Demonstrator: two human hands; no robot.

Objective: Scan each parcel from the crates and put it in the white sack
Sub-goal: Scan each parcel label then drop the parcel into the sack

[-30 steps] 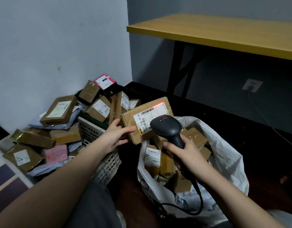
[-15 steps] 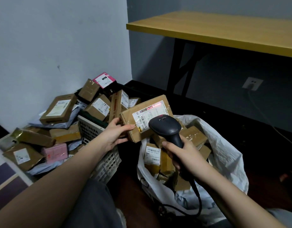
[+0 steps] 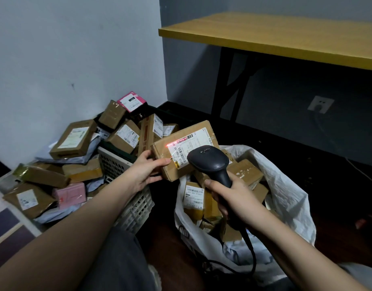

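Cardboard parcel [image 3: 182,151] sits pinched in our left hand [image 3: 146,172], above the white sack [image 3: 285,198]; just right of that grip our right hand [image 3: 233,201] wraps the barcode scanner [image 3: 210,162], red beam on its label.

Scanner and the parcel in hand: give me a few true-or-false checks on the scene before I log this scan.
1. The right hand grips the black scanner. True.
2. The left hand holds the pink parcel. False: it holds a brown cardboard parcel; the pink parcel lies in the pile on the left.
3. A red scan line falls on the held parcel's white label. True.
4. The white sack holds nothing yet. False: several brown parcels already sit inside it.
5. The scanner is cordless. False: a black cable runs down from its handle.
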